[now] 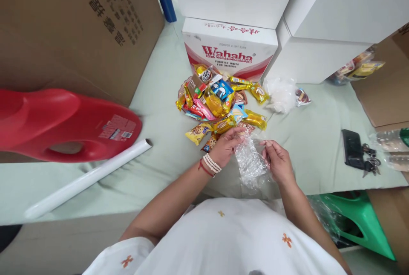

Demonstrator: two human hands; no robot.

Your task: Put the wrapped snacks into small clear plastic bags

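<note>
A clear plastic bag (251, 162) hangs crinkled between my two hands. My left hand (224, 145), with beaded and red bracelets at the wrist, pinches its upper left edge. On the other side, my right hand (278, 160) has its fingers closed on the bag's upper right edge. Just beyond them sits a bowl (180, 100) heaped with wrapped snacks in yellow, red, pink and blue. Several packets lie outside it, among them a yellow cookie packet (198, 133) and a yellow wrapped cake (255, 119). Part of a brown-and-white packet (246, 127) shows right behind my left fingers.
A Wahaha water carton (230, 51) and white boxes (329, 6) stand at the back. To the left are a big cardboard box (79, 32), a red plastic stool (79, 108) and a white tube (92, 177). A crumpled bag (281, 92), black wallet (352, 149) and keys (371, 165) lie to the right.
</note>
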